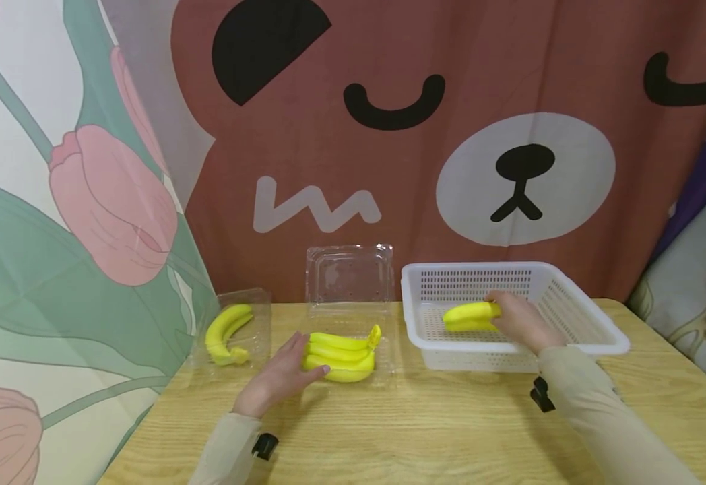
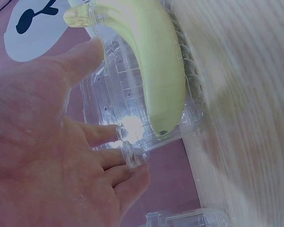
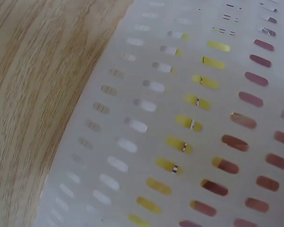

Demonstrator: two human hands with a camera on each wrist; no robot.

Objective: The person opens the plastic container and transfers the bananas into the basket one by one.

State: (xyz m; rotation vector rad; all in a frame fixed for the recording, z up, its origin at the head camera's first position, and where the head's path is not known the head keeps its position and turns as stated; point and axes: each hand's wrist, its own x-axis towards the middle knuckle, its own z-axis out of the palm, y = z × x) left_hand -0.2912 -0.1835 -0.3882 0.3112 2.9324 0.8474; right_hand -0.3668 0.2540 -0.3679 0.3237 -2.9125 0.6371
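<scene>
Beige sleeves (image 1: 607, 411), paired. Left hand (image 1: 279, 376): grip loosely spread, touching clear clamshell (image 1: 349, 276) containing banana bunch (image 1: 337, 357). Right hand (image 1: 524, 321): grip closed round bananas (image 1: 468, 316) within white perforated basket (image 1: 456, 346).

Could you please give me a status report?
Right hand holds bananas in white basket; left hand touches open clear container; no obstruction visible.

No lettering, label, brand, number or sign can be read.
</scene>
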